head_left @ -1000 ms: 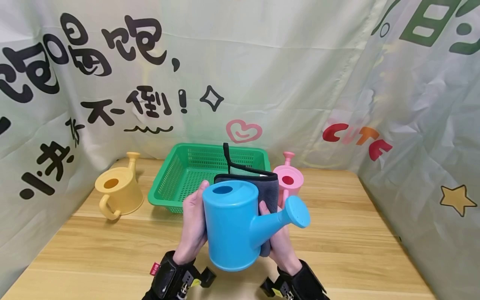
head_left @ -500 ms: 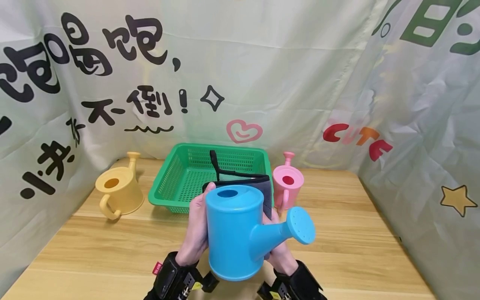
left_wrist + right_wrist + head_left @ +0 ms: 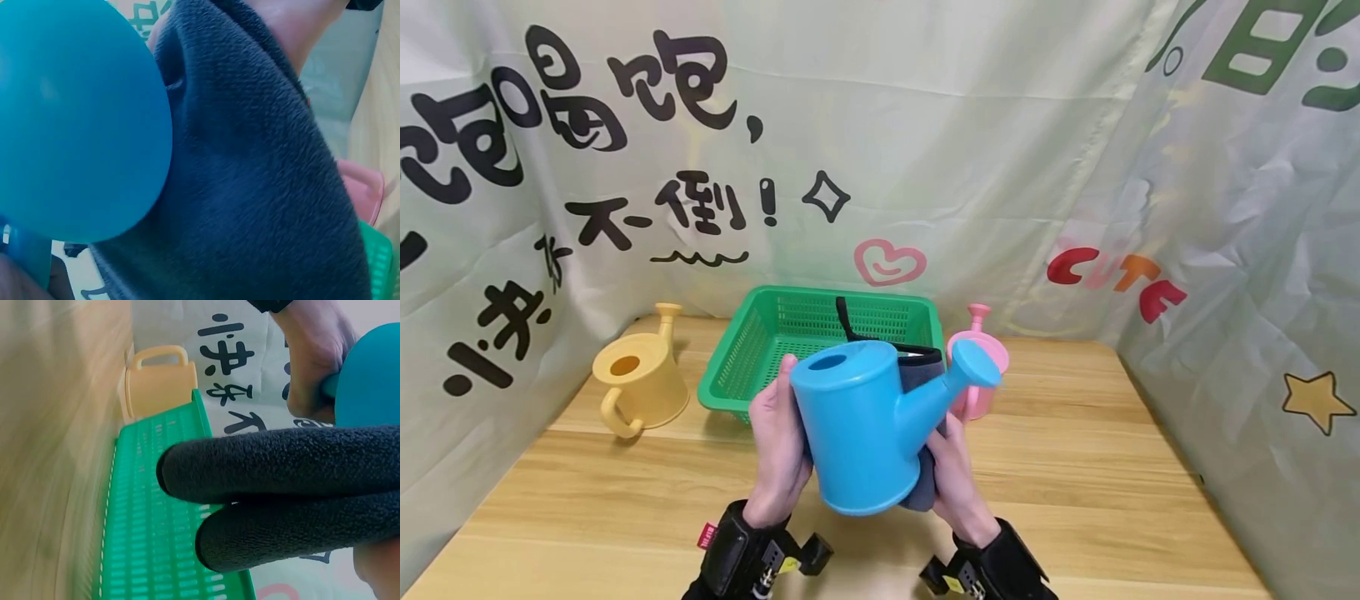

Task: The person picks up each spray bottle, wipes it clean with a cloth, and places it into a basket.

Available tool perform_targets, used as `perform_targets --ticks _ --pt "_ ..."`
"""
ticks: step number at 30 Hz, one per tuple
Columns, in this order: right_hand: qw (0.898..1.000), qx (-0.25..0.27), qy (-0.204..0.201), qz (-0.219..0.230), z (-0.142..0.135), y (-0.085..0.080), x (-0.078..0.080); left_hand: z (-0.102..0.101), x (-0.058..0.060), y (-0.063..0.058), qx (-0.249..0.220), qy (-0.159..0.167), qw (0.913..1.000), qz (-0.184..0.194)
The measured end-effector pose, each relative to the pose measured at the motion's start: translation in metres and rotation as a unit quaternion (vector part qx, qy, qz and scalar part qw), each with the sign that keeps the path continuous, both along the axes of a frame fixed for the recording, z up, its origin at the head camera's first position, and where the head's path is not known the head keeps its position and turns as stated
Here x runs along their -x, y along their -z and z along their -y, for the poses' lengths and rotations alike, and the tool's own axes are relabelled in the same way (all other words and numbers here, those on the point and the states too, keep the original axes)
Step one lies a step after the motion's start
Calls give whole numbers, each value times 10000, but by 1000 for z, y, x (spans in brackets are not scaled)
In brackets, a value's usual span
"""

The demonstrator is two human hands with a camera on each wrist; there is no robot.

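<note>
A blue watering can (image 3: 859,442) is held up over the table, tilted with its spout raised to the right. My left hand (image 3: 777,446) grips its handle, which shows between the fingers in the right wrist view. My right hand (image 3: 957,483) holds a folded dark grey-blue cloth (image 3: 281,465) with black edging behind the can, on the spout side. In the left wrist view the cloth (image 3: 256,175) lies close along the can's rounded body (image 3: 81,125). The can hides part of the cloth and some of the right fingers in the head view.
A green perforated basket (image 3: 718,392) stands behind the hands. To its left sits a yellow watering can (image 3: 647,383), and to its right a pink one (image 3: 988,354). Printed fabric (image 3: 985,167) walls in the wooden table (image 3: 1075,492) at the back and sides.
The blue watering can first dips slightly, then rises and shifts left, its spout tipping upward. The cloth shifts along the can's far side with my right hand.
</note>
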State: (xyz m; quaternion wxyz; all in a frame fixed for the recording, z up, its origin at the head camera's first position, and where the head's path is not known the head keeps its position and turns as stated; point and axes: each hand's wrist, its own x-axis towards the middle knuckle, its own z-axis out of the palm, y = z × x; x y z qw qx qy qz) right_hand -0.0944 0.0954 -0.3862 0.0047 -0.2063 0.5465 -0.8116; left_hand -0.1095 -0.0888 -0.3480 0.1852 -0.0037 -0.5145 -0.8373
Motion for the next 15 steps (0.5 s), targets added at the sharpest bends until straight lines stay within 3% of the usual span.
perform_targets --ticks 6,15 --pt "9990 -282 189 282 -1 -5 1 6 3 -2 -35 -597 9982 -77" --pt "9945 -443 825 472 7 -9 -2 9 0 -4 -37 -697 9953 -676"
